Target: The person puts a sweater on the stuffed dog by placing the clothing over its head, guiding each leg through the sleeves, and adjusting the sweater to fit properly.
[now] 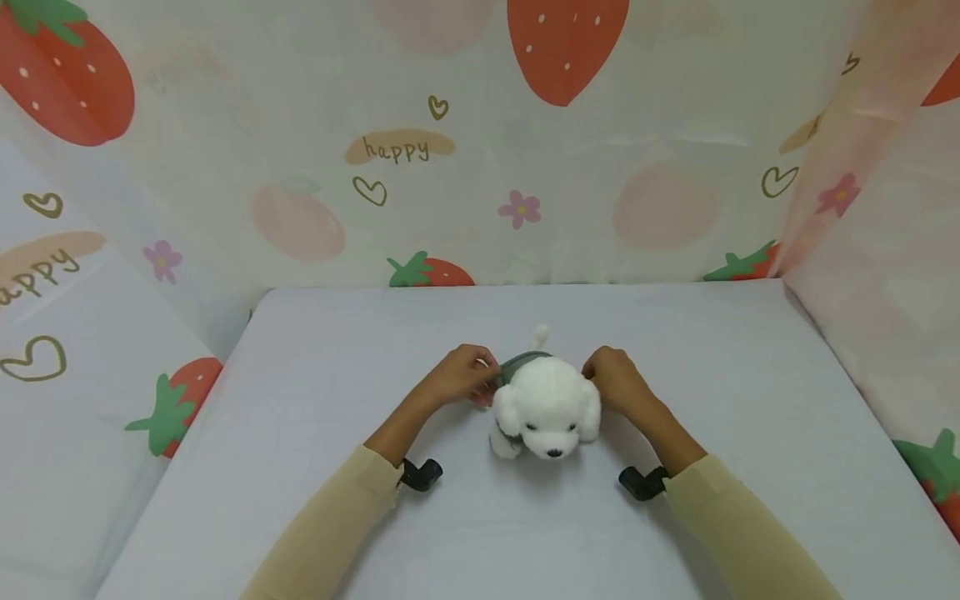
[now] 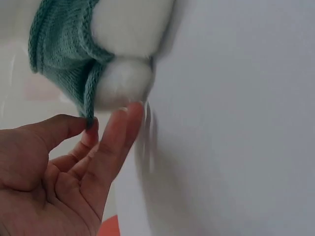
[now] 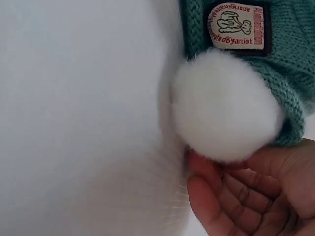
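Observation:
A white plush dog (image 1: 547,396) stands on the table facing me, in a green knitted sweater (image 2: 64,44). To its left, my left hand (image 1: 461,375) pinches the sweater's lower edge between thumb and forefinger, drawing it out from the body. The other left fingers (image 2: 110,142) extend below a white leg (image 2: 125,81). On the far side, my right hand (image 1: 615,379) has its thumb and curled fingers at the underside of a round furry leg (image 3: 226,105) that pokes out of the sweater. A patch (image 3: 236,25) with a stitched figure sits on the knit above.
The white-covered table (image 1: 337,350) spreads around the dog. A strawberry-print curtain (image 1: 562,150) hangs behind it and along both sides. Black wrist cameras (image 1: 423,475) sit at the cuffs of the beige sleeves (image 1: 330,517).

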The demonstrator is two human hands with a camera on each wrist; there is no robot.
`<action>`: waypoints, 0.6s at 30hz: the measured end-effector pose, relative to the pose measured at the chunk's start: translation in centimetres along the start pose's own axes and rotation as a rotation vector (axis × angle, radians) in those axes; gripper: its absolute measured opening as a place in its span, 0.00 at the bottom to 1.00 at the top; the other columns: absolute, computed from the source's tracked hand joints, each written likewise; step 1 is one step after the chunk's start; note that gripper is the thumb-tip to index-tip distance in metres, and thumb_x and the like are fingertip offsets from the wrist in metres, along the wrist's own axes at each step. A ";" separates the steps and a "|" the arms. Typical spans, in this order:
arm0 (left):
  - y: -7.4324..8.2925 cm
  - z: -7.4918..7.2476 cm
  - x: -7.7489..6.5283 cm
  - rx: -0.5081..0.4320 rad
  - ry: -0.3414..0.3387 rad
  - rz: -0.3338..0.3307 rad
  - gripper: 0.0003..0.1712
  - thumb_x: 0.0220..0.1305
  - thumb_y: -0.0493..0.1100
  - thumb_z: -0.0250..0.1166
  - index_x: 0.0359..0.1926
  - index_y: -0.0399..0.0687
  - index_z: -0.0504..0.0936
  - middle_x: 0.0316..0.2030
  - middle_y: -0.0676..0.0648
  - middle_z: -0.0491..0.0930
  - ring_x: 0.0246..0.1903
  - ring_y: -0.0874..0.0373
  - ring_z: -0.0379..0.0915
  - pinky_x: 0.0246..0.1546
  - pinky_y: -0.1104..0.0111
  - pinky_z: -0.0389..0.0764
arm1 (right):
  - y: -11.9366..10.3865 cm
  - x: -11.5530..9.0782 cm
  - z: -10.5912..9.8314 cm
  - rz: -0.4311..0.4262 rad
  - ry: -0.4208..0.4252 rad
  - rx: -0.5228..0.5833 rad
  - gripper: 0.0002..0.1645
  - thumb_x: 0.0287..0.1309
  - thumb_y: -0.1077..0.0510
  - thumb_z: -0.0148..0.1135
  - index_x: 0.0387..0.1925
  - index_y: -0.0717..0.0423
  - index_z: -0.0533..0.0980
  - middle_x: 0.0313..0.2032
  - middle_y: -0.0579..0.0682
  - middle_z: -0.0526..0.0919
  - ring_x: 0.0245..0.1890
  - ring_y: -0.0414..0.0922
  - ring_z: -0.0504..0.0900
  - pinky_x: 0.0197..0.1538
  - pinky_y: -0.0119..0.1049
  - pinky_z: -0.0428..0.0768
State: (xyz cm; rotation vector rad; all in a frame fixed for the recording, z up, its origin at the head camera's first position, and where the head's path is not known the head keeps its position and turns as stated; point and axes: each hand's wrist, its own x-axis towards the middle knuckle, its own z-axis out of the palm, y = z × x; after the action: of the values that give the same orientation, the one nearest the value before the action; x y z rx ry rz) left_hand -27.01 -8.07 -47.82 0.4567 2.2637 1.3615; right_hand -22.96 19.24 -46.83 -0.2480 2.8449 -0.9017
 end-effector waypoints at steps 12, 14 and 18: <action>-0.4 0.5 0.6 0.271 0.056 0.063 0.07 0.73 0.38 0.60 0.38 0.39 0.80 0.21 0.46 0.82 0.17 0.58 0.77 0.20 0.69 0.76 | -1.2 -0.7 0.5 0.025 0.066 -0.142 0.27 0.56 0.68 0.59 0.08 0.49 0.61 0.11 0.42 0.55 0.14 0.38 0.52 0.17 0.31 0.53; -0.3 0.9 0.4 0.252 0.053 0.055 0.06 0.73 0.39 0.61 0.39 0.39 0.80 0.21 0.46 0.82 0.16 0.57 0.77 0.20 0.69 0.77 | -1.3 -0.8 0.3 0.051 0.044 -0.142 0.22 0.57 0.67 0.61 0.10 0.53 0.70 0.11 0.44 0.62 0.15 0.39 0.56 0.17 0.32 0.56; 0.2 1.1 -0.5 0.229 0.155 0.142 0.05 0.71 0.39 0.65 0.42 0.41 0.78 0.26 0.46 0.83 0.19 0.54 0.80 0.20 0.68 0.78 | -1.4 -1.5 -0.5 0.062 0.009 -0.096 0.08 0.61 0.62 0.63 0.32 0.63 0.85 0.23 0.51 0.82 0.21 0.43 0.73 0.21 0.35 0.70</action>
State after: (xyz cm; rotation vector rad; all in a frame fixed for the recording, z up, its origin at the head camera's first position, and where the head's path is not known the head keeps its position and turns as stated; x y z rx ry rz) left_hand -25.97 -7.43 -47.96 0.6166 2.5725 1.2467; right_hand -21.40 18.71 -45.45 -0.1658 2.8903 -0.7582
